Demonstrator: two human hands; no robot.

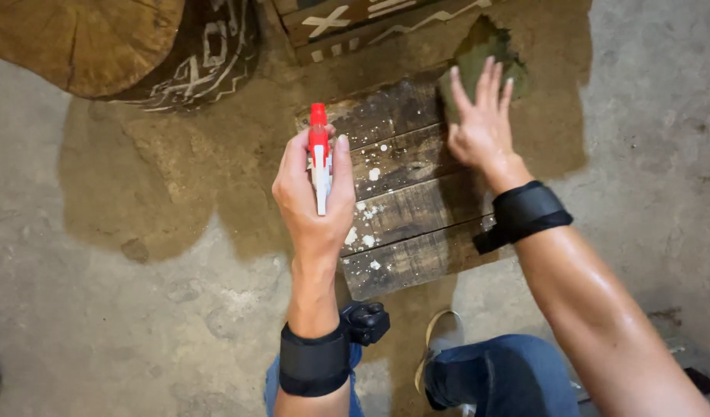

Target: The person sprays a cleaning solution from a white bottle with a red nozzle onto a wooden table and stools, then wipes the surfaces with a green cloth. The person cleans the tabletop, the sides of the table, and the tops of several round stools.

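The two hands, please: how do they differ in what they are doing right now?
The left hand is closed around a red and white spray bottle, raised above the wooden board; the right hand lies open, flat, pressing a green cloth at the board's far end. Both wear black wrist straps.

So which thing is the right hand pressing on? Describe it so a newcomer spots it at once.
Start at the dark wet wooden board on the concrete floor. At its far right corner, under the right hand, lies a greenish scrub pad. It is soft, ragged and mossy green, unlike the foam-flecked planks.
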